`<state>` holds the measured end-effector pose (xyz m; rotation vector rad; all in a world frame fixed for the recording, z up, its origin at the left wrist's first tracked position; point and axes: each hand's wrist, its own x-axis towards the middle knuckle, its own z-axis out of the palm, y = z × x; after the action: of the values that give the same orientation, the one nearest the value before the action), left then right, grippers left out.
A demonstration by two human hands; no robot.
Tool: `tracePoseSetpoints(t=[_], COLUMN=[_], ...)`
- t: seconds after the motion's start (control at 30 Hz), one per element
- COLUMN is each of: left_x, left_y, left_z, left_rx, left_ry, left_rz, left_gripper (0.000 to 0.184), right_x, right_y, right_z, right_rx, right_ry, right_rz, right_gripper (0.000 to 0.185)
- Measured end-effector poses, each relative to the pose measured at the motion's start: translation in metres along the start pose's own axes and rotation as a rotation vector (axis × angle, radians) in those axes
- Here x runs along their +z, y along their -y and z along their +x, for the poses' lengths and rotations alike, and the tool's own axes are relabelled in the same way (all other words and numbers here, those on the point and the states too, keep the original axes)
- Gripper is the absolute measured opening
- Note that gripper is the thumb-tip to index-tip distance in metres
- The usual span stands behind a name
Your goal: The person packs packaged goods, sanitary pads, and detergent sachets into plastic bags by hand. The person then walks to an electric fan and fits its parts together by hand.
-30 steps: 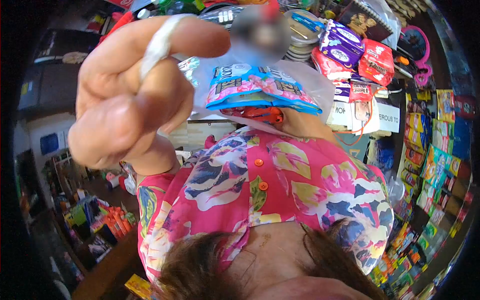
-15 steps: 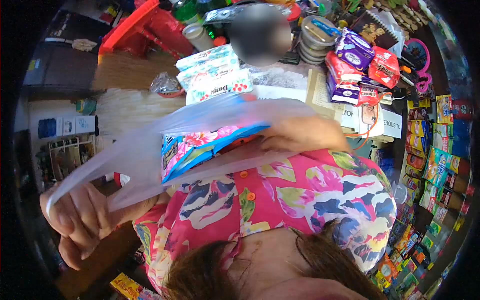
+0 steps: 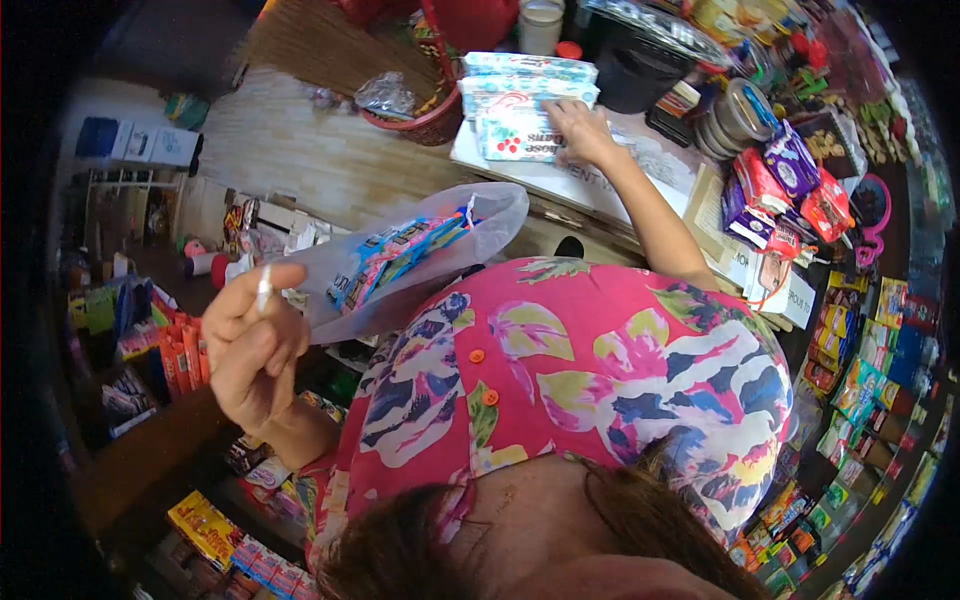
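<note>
My left hand is closed on the gathered handle of a translucent plastic bag, holding it up at the left. Inside the bag lie blue-and-pink printed packets; the bag's mouth gapes to the right. At the front of the table my right hand reaches out, its fingers bent over the upper edge of a white pack with red prints and inverted lettering. Behind that pack stand similar white-and-turquoise packs. My right thumb is partly hidden.
A red basket with a clear bag in it stands left of the packs. Purple and red packets and stacked round tubs are on the table's right. Hanging snack packets line the right side; shelved goods fill the left.
My right hand has left the bag and moved forward onto the white packs. My left hand has risen and moved right, with the bag now hanging more upright and narrower.
</note>
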<state>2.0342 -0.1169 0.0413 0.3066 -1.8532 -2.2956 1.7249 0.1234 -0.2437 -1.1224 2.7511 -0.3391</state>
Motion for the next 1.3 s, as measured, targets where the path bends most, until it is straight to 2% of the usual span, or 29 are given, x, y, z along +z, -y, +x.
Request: tracePoseSetpoints(t=[0.07,0.1,0.2,0.23,0.33,0.37,0.47,0.5,0.63,0.77,0.87,0.9,1.0,1.17,1.2,1.27,1.3], left_x=[-0.010,-0.016,-0.048,-0.032,-0.049,-0.053,-0.047,-0.046,-0.040,-0.038,-0.030,-0.027,-0.025,-0.019,-0.021,-0.027,-0.030], left_y=[0.010,0.012,0.036,0.055,0.067,0.072,0.100,0.107,0.115,0.133,0.139,0.139,0.141,0.141,0.141,0.146,0.152], left_z=[-0.006,-0.009,-0.018,-0.025,-0.035,-0.038,-0.046,-0.048,-0.061,-0.075,-0.075,-0.074,-0.072,-0.067,-0.067,-0.066,-0.066], left_rx=[-0.017,-0.053,-0.155,-0.154,-0.255,-0.281,-0.300,-0.295,-0.266,-0.295,-0.300,-0.300,-0.308,-0.335,-0.347,-0.357,-0.355], left_ry=[-0.080,-0.119,-0.209,-0.244,-0.376,-0.389,-0.433,-0.459,-0.561,-0.611,-0.639,-0.655,-0.673,-0.692,-0.692,-0.682,-0.676], left_rz=[0.009,0.000,0.006,0.013,0.031,0.041,0.042,0.037,0.048,0.009,-0.009,-0.018,-0.034,0.010,0.020,0.031,0.028], left_gripper=[0.047,0.045,0.040,0.038,0.029,0.028,0.026,0.025,0.027,0.026,0.025,0.024,0.023,0.023,0.022,0.021,0.020], right_x=[0.024,0.026,0.037,0.027,-0.004,-0.012,-0.027,-0.026,-0.019,-0.015,-0.020,-0.020,-0.026,-0.029,-0.018,-0.021,-0.016], right_y=[-0.003,0.003,0.004,-0.014,0.004,0.006,-0.004,-0.004,0.018,0.034,0.034,0.036,0.044,0.052,0.044,0.047,0.045], right_z=[0.009,0.008,0.019,0.006,0.023,0.032,0.062,0.073,0.071,0.049,0.055,0.059,0.081,0.111,0.115,0.112,0.109], right_rx=[-0.003,-0.001,-0.011,-0.058,-0.116,-0.135,-0.157,-0.168,-0.231,-0.342,-0.374,-0.382,-0.304,-0.337,-0.407,-0.380,-0.394], right_ry=[-0.001,-0.054,0.024,-0.148,-0.297,-0.308,-0.146,-0.025,0.094,0.119,0.139,0.102,0.214,0.258,0.186,0.194,0.126], right_rz=[-0.088,-0.031,-0.056,-0.042,-0.101,-0.161,-0.173,-0.174,-0.177,-0.174,-0.050,-0.116,-0.209,-0.210,-0.160,-0.131,-0.121], right_gripper=[0.081,0.064,0.046,0.032,0.033,0.041,0.059,0.069,0.072,0.071,0.070,0.071,0.073,0.075,0.074,0.072,0.070])
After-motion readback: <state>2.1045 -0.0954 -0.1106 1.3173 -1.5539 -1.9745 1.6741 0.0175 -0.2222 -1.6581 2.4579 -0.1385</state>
